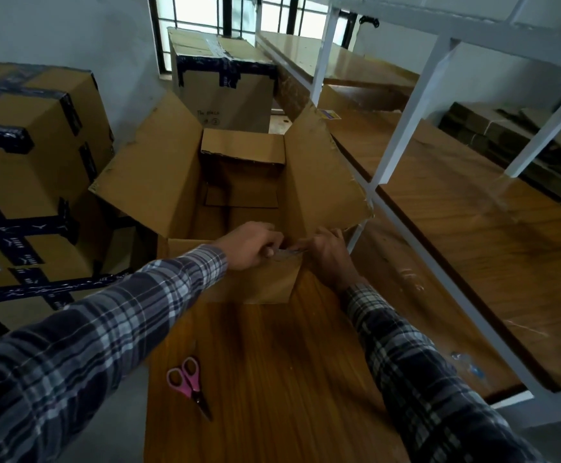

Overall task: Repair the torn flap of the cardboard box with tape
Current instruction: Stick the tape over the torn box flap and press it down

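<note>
An open brown cardboard box (179,168) stands on a wooden table (272,362) with all its flaps spread. The near flap (265,282) hangs toward me over the box's front. My left hand (250,243) presses on the top edge of that flap, fingers curled over it. My right hand (331,255) holds the same edge at the box's near right corner. A strip of clear tape (286,252) seems to lie along the edge between the two hands; it is hard to make out.
Pink-handled scissors (189,384) lie shut on the table in front of me. Taped boxes (28,162) are stacked at the left, another box (222,81) stands behind. A white metal rack (402,128) with wooden shelves runs along the right.
</note>
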Action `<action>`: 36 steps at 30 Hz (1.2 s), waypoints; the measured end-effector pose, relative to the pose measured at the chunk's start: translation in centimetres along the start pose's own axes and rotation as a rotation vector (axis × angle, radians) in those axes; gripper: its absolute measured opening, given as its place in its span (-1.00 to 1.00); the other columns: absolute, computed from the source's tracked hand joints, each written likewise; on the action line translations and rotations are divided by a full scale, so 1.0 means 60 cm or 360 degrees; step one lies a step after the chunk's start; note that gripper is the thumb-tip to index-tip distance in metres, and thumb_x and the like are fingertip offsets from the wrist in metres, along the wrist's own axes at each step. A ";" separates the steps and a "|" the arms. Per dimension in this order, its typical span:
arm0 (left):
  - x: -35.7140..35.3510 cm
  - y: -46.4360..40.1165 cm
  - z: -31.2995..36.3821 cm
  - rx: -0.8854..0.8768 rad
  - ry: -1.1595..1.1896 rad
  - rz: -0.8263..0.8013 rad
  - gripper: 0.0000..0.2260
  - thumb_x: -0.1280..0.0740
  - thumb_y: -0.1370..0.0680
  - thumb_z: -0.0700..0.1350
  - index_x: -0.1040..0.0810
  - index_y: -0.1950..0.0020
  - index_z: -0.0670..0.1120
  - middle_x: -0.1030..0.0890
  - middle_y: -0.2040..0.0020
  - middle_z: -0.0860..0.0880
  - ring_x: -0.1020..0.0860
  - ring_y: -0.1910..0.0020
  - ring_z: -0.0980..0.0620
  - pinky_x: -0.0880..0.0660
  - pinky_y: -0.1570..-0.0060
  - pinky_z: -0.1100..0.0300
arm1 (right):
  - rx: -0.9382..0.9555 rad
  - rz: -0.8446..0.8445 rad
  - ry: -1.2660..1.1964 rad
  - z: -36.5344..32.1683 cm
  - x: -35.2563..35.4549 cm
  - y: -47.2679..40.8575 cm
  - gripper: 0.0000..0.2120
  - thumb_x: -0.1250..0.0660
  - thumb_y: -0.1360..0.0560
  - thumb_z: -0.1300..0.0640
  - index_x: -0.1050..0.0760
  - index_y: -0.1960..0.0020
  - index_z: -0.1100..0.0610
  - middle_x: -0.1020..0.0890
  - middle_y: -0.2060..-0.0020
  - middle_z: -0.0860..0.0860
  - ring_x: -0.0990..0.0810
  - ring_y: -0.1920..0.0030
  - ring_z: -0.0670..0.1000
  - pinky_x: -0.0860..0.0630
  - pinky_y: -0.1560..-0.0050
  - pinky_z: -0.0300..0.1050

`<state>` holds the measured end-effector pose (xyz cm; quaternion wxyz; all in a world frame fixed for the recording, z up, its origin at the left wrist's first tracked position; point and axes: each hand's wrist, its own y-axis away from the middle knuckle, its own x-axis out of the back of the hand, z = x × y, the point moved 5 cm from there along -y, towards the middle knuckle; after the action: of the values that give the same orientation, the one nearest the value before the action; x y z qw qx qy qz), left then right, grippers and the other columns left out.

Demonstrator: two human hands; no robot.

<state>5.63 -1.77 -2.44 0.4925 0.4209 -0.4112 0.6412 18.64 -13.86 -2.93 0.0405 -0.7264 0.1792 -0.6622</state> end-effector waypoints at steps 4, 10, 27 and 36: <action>0.006 0.003 -0.024 -0.0002 0.0018 -0.0046 -0.86 -0.37 -0.60 -0.28 -0.65 -0.06 -0.06 -0.57 -0.01 0.01 -0.54 0.04 0.05 -0.45 0.05 0.19 | 0.0004 0.0047 -0.0109 0.005 0.009 0.002 -0.75 -0.38 -0.62 0.20 -0.76 -0.13 -0.07 -0.76 0.00 0.03 -0.60 -0.05 0.14 -0.34 -0.13 0.12; 0.003 0.011 -0.046 0.0118 -0.0039 0.0142 -0.85 -0.41 -0.62 -0.18 -0.73 -0.09 0.02 -0.55 0.09 0.15 -0.48 0.03 0.10 -0.39 0.05 0.24 | 0.0008 0.0172 -0.0168 0.016 0.004 0.007 -0.86 -0.52 -0.51 0.24 -0.79 -0.02 0.07 -0.77 0.10 0.12 -0.68 0.02 0.28 -0.48 -0.11 0.25; -0.010 0.006 0.010 0.0240 -0.0020 0.0251 -0.77 -0.38 -0.65 0.02 -0.65 -0.27 0.00 -0.58 -0.13 0.00 -0.50 -0.16 -0.04 -0.48 -0.15 0.00 | -0.0015 0.0026 0.0028 -0.007 -0.010 -0.016 -0.88 -0.38 -0.61 0.00 -0.69 -0.08 -0.06 -0.72 0.02 -0.05 -0.61 -0.10 0.10 -0.27 -0.16 0.08; -0.021 0.005 0.026 0.0305 -0.0254 0.0379 -0.84 -0.35 -0.62 -0.14 -0.62 -0.18 0.02 -0.62 -0.16 0.02 -0.50 -0.19 -0.01 -0.36 -0.26 0.01 | 0.0030 0.0148 0.0037 -0.011 -0.012 -0.005 -0.95 -0.43 -0.57 0.10 -0.61 0.06 0.05 -0.71 0.13 -0.01 -0.57 0.02 0.13 -0.30 -0.03 0.07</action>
<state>5.73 -3.67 -3.18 0.3364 0.4639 -0.4329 0.6958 18.00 -13.20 -3.45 0.0761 -0.7093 0.2069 -0.6696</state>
